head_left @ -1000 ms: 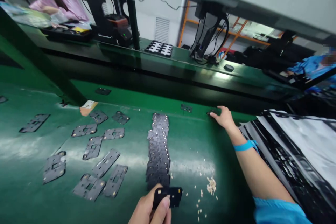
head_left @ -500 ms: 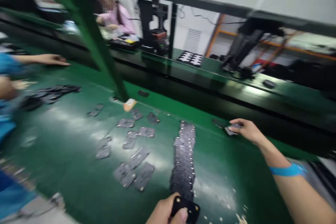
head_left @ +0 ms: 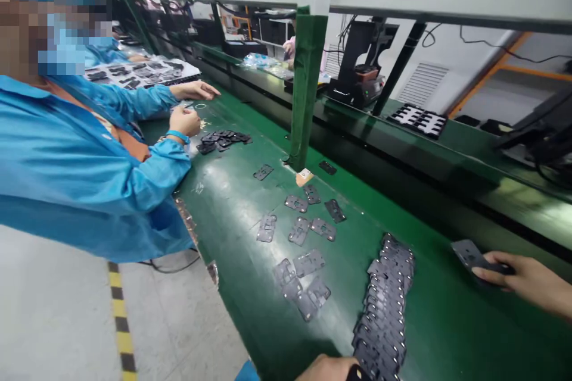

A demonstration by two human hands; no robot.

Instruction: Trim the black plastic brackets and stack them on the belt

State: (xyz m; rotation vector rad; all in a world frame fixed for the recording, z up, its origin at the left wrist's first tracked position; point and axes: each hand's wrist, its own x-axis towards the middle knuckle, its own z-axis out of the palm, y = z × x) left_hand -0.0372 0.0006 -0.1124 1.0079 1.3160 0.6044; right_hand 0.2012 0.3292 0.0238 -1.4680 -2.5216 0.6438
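My right hand [head_left: 531,283] is closed on a flat dark plate [head_left: 467,253], held over the right part of the green table; a darker edge shows under the fingers. My left hand [head_left: 328,369] is cut off by the bottom edge. Its fingers are closed on a black plate [head_left: 357,372] with a small gold-coloured pad, mostly out of frame. Between the hands lies a long overlapping row of black plates [head_left: 386,303] with shiny metal bits along both sides. Several loose black plates [head_left: 299,230] lie flat to the left of the row.
A co-worker in a blue smock [head_left: 111,149] sits at left, hands over the table beside a pile of black plates [head_left: 223,140]. A green post [head_left: 306,89] rises from the table [head_left: 232,208]. Behind runs a dark conveyor channel [head_left: 402,184]. A white tray [head_left: 147,71] holds parts.
My view has swung left, showing more of the co-worker and the floor. My right hand has lifted from the table's far edge with the plate. My left hand still holds its black plate.
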